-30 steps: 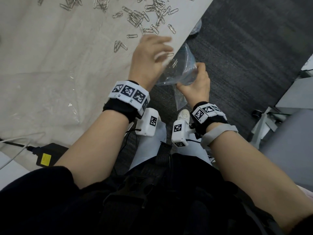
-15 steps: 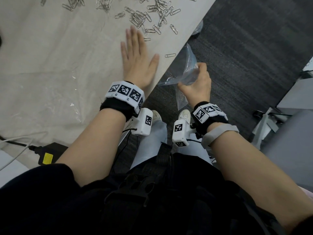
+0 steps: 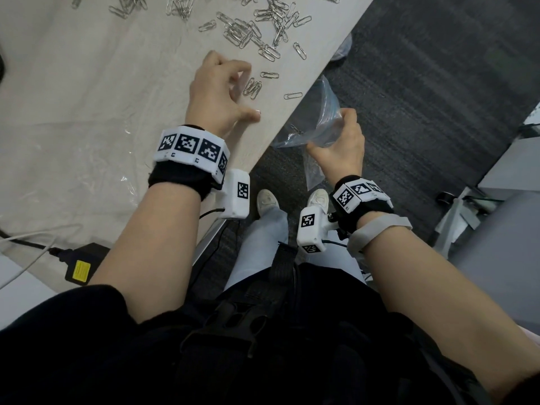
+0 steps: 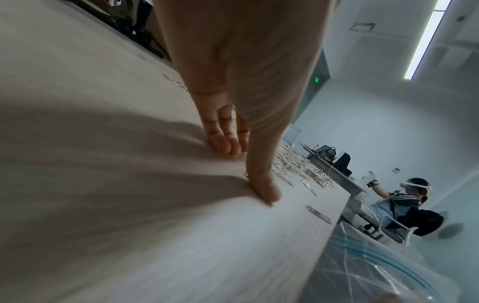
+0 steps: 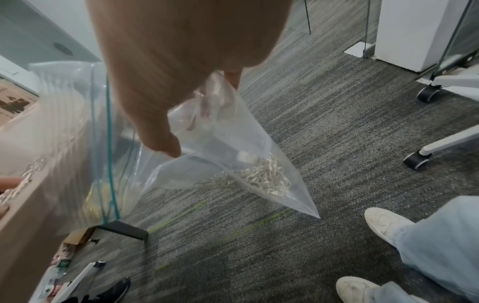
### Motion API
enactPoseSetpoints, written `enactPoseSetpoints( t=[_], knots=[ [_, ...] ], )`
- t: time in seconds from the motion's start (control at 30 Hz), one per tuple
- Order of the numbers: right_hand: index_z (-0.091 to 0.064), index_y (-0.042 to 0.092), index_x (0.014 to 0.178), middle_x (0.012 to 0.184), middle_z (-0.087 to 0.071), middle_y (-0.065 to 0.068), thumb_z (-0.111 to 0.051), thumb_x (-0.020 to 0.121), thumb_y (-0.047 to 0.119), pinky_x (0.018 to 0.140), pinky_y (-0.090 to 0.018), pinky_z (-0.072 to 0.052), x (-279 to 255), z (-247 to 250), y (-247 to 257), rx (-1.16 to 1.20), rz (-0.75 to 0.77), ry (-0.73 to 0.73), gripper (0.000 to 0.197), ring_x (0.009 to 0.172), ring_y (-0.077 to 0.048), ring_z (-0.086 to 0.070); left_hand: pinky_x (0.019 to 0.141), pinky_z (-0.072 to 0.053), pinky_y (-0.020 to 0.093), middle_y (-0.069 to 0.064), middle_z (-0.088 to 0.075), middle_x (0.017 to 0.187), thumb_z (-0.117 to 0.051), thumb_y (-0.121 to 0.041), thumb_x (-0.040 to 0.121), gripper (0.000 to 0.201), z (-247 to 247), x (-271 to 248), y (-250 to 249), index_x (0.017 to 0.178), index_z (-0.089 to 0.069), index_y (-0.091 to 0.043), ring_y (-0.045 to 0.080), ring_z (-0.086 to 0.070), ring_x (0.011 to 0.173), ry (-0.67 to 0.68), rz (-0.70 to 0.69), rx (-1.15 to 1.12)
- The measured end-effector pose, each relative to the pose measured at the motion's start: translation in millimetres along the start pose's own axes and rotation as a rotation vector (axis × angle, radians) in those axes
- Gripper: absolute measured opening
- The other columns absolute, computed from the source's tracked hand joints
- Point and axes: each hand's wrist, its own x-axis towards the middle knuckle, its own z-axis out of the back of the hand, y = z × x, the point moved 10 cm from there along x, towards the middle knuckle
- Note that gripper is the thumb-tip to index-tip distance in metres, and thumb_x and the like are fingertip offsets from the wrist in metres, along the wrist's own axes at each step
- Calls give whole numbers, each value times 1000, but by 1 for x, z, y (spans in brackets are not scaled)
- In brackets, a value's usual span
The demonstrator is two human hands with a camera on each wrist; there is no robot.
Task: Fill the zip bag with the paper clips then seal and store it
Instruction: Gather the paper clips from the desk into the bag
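Note:
Loose silver paper clips [image 3: 263, 27] lie scattered over the beige table [image 3: 87, 83]. My left hand [image 3: 244, 100] is arched on the table with its fingertips [image 4: 223, 145] and thumb pressed down, and a few clips [image 3: 252, 87] lie just beside the fingers; it holds nothing. My right hand [image 3: 330, 133] grips the clear zip bag [image 3: 318, 124] just beyond the table's edge, mouth towards the table. In the right wrist view the bag [image 5: 220, 131] hangs over the carpet, pinched by my right hand [image 5: 202, 114], with a heap of clips [image 5: 254, 176] in its lower corner.
A single clip [image 3: 293, 95] lies close to the table's edge. A black power adapter [image 3: 79, 267] with cables sits at the near left. Dark carpet and my shoes [image 3: 267, 200] are below. Chair castors [image 5: 425, 95] stand to the right. Another person [image 4: 404, 203] sits far off.
My left hand left the bag's mouth, reached flat across the table towards the clips, and now has its fingers bent beside a few clips. The right hand and bag stayed put.

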Motion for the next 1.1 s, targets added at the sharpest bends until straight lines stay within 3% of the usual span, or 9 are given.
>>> enactPoseSetpoints(
  t=[0.13, 0.23, 0.33, 0.47, 0.57, 0.73, 0.83, 1.0, 1.1],
  knots=[
    [-47, 11, 117, 109, -58, -11, -73, 70, 21, 82, -30, -42, 2, -1, -3, -11, 0, 8, 55, 102, -22, -53, 82, -54, 26, 0, -54, 101, -85, -19, 61, 51, -9, 5, -13, 109, -66, -20, 11, -57, 77, -35, -21, -59],
    [-47, 12, 117, 109, -58, -10, -74, 69, 23, 81, -28, -40, 4, -1, -5, -11, -2, 5, 55, 102, -22, -53, 84, -53, 33, 5, -59, 99, -83, -20, 63, 40, -16, 10, -22, 101, -70, -19, 12, -57, 76, -77, -46, -53],
    [-47, 13, 115, 108, -59, -9, -74, 69, 25, 83, -32, -45, 5, -1, -5, -5, 2, -2, 55, 103, -23, -54, 84, -53, 34, 7, -62, 102, -81, -22, 66, 34, -22, 14, -32, 97, -71, -18, 16, -62, 80, -100, -76, -28],
    [-49, 12, 114, 105, -60, -9, -74, 69, 24, 84, -39, -49, 6, 2, -4, 10, 2, -20, 53, 100, -24, -55, 86, -52, 33, 7, -63, 103, -78, -19, 70, 28, -38, 13, -46, 98, -72, -17, 13, -59, 81, -26, -151, 6],
    [-49, 11, 113, 105, -60, -10, -74, 68, 25, 83, -41, -49, 6, 3, -3, 23, 8, -18, 53, 100, -25, -56, 85, -52, 36, 10, -62, 102, -77, -15, 71, 28, -55, 7, -57, 99, -71, -15, 20, -62, 83, 52, -199, 7],
    [-49, 13, 113, 105, -60, -9, -73, 67, 25, 85, -40, -49, 8, 3, -5, 25, -2, -12, 54, 100, -25, -56, 74, -55, 29, 12, -68, 91, -74, -1, 71, 23, -68, -2, -69, 93, -74, -9, 20, -64, 76, 143, -259, -97],
    [-49, 12, 114, 106, -60, -9, -73, 68, 24, 84, -36, -47, 9, 3, -5, 23, -2, -7, 54, 100, -23, -55, 67, -53, 23, 9, -70, 85, -67, 2, 72, 22, -54, -2, -64, 89, -74, -10, 20, -64, 74, 52, -241, -188],
    [-48, 14, 112, 106, -59, -8, -74, 68, 24, 84, -38, -49, 11, 5, -6, 13, -18, -17, 52, 100, -23, -55, 63, -47, 12, 5, -68, 88, -60, -4, 74, 21, -11, 10, -42, 90, -72, -11, -2, -54, 67, -211, -177, -242],
    [-48, 15, 112, 106, -60, -8, -75, 68, 26, 84, -40, -50, 12, 9, -4, 15, -22, -34, 52, 100, -22, -56, 63, -42, 4, 2, -62, 95, -59, -3, 77, 23, 6, 13, -27, 96, -69, -10, -1, -52, 70, -315, -134, -228]
  ],
)
